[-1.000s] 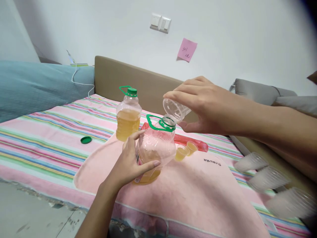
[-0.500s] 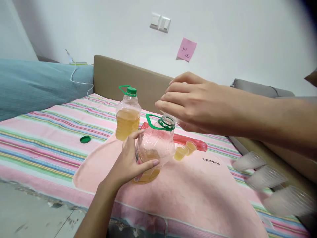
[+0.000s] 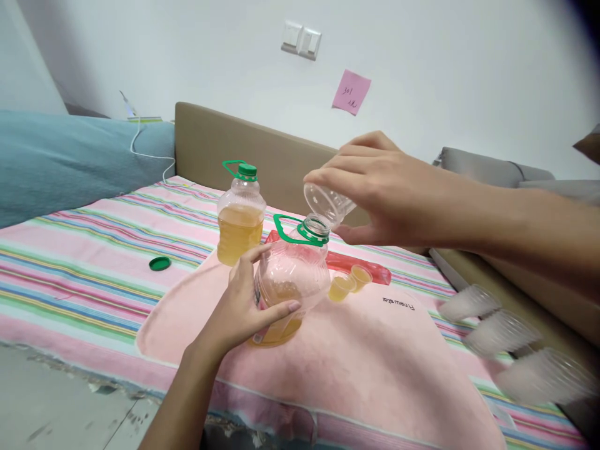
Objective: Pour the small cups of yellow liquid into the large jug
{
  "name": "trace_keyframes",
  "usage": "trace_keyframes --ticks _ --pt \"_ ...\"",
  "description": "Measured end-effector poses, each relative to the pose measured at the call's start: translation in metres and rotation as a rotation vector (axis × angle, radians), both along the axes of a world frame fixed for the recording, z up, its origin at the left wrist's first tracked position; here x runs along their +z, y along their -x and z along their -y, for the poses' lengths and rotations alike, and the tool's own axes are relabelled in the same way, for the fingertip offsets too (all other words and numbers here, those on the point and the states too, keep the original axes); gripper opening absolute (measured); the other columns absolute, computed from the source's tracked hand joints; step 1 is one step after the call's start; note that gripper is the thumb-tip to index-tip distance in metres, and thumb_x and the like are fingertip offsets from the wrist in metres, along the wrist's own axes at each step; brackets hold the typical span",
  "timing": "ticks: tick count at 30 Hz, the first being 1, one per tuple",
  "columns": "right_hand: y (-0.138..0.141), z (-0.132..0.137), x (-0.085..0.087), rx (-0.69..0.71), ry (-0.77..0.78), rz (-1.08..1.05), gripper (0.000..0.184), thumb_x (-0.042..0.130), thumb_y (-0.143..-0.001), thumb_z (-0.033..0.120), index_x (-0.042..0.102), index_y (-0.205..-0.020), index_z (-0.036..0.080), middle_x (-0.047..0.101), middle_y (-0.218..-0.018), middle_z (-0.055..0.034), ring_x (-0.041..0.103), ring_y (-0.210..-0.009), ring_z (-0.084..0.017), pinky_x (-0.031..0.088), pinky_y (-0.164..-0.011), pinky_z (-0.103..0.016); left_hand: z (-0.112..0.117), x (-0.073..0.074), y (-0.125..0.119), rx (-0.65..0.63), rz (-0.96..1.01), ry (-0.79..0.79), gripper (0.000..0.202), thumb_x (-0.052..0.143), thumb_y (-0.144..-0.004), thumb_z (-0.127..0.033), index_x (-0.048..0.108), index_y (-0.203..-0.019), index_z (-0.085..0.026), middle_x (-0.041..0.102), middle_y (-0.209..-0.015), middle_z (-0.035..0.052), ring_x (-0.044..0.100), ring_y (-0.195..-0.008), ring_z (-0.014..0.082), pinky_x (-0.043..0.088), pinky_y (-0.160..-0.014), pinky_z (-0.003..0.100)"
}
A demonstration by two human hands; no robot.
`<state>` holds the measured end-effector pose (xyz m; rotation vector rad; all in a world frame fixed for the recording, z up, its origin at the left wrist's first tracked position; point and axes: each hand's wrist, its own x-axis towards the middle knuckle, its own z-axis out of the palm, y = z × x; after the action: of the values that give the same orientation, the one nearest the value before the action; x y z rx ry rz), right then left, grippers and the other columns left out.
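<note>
My left hand [image 3: 248, 297] grips the side of a clear plastic bottle [image 3: 300, 275] with a green ring handle and no cap. Some yellow liquid lies in the bottom of this bottle. Above its mouth, my right hand [image 3: 370, 181] holds a clear plastic cup [image 3: 325, 203] tipped over, its rim close to or touching the bottle's neck. No liquid shows in the cup. Two small cups of yellow liquid [image 3: 341, 286] stand just right of the bottle. A second bottle [image 3: 241, 222], capped in green and part full of yellow liquid, stands behind on the left.
A loose green cap [image 3: 160, 264] lies on the striped cloth [image 3: 94, 262] at left. Stacks of clear cups [image 3: 504, 331] lie along the right side. Behind the near bottle is a red plastic wrapper [image 3: 360, 265]. A pink mat [image 3: 356, 369] spreads underneath.
My right hand has turned and lifted slightly at the fingers, so the tipped cup now shows at the bottle's mouth. My left hand keeps its grip on the bottle.
</note>
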<state>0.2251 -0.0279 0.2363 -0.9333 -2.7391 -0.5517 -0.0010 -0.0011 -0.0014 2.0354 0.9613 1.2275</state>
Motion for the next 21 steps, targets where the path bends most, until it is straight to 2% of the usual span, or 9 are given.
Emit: trace_keyframes --ticks 2,5,9,12,15,17,21 --pt "-0.009 -0.003 -0.003 -0.044 0.010 -0.073 0.041 0.082 -0.085 0.043 0.074 -0.121 0.024 0.073 -0.117 -0.0079 0.066 -0.116 -0.039 0.036 -0.119 -0.065 0.000 0.000 0.000 -0.002 0.005 0.004 0.095 0.085 -0.080 -0.064 0.032 -0.153 -0.035 0.045 -0.160 0.0113 0.041 -0.152 0.0400 0.034 -0.126 0.065" --pt "-0.020 -0.003 -0.012 -0.115 0.113 -0.240 0.045 0.084 -0.082 0.044 0.073 -0.121 0.023 0.074 -0.121 -0.0083 0.068 -0.112 -0.037 0.047 -0.112 -0.057 -0.001 -0.001 0.001 -0.001 0.002 0.007 0.094 0.085 -0.080 -0.064 0.032 -0.153 -0.036 0.045 -0.160 0.0110 0.042 -0.152 0.0404 0.034 -0.126 0.066" --pt "-0.031 -0.001 -0.044 -0.165 0.296 -0.683 0.048 0.090 -0.080 0.047 0.074 -0.118 0.022 0.074 -0.123 -0.0080 0.068 -0.117 -0.033 0.054 -0.107 -0.048 -0.003 -0.001 0.001 0.007 -0.002 -0.004 0.094 0.085 -0.080 -0.064 0.033 -0.153 -0.036 0.045 -0.160 0.0110 0.041 -0.153 0.0408 0.033 -0.127 0.066" --pt "-0.043 0.003 -0.083 -0.187 0.373 -1.123 0.051 0.091 -0.083 0.048 0.072 -0.122 0.020 0.074 -0.125 -0.0098 0.068 -0.119 -0.031 0.054 -0.107 -0.047 -0.002 -0.001 0.001 0.006 -0.013 -0.010 0.092 0.084 -0.082 -0.063 0.031 -0.153 -0.036 0.043 -0.162 0.0111 0.040 -0.154 0.0403 0.033 -0.128 0.066" --pt "-0.068 0.012 -0.131 -0.197 0.379 -1.406 0.049 0.090 -0.086 0.050 0.073 -0.121 0.022 0.072 -0.129 -0.0102 0.066 -0.125 -0.029 0.052 -0.111 -0.046 -0.001 0.000 0.000 -0.003 -0.024 -0.034 0.089 0.080 -0.086 -0.062 0.028 -0.154 -0.035 0.040 -0.163 0.0124 0.038 -0.157 0.0395 0.034 -0.129 0.064" --pt "-0.091 0.020 -0.165 -0.264 0.309 -1.565 0.052 0.093 -0.082 0.051 0.074 -0.121 0.023 0.071 -0.131 -0.0098 0.063 -0.131 -0.030 0.048 -0.116 -0.046 -0.002 -0.001 0.000 0.006 -0.042 -0.058 0.089 0.078 -0.089 -0.061 0.026 -0.156 -0.034 0.037 -0.165 0.0132 0.035 -0.159 0.0396 0.034 -0.130 0.063" --pt "-0.139 0.030 -0.229 -0.477 0.172 -1.816 0.062 0.098 -0.072 0.054 0.074 -0.122 0.025 0.071 -0.132 -0.0100 0.064 -0.129 -0.033 0.052 -0.112 -0.046 -0.013 -0.007 0.006 0.031 -0.082 -0.128 0.091 0.074 -0.091 -0.064 0.023 -0.161 -0.035 0.033 -0.167 0.0128 0.030 -0.160 0.0425 0.025 -0.132 0.069"
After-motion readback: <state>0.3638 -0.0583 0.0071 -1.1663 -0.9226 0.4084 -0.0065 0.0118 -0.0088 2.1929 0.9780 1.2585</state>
